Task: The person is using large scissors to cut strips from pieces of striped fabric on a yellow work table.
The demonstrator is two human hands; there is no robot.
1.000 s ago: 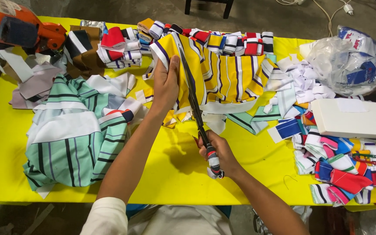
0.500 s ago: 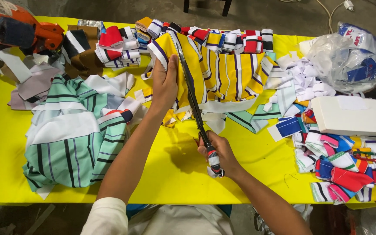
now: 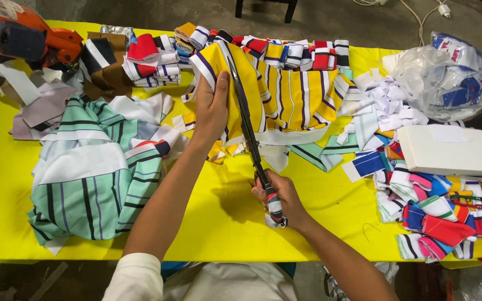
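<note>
A crumpled clear plastic bag with blue and red contents is lying at upper right; a flat white box is sitting just below it.

Two bare forearms show from the bottom edge. The left hand and right hand wear no gloves, rings or watch. A short white sleeve covers the left upper arm, its hem ending above the elbow. The right arm is bare as far as it shows. A white garment covers the torso, with a bit of blue beside it
</note>
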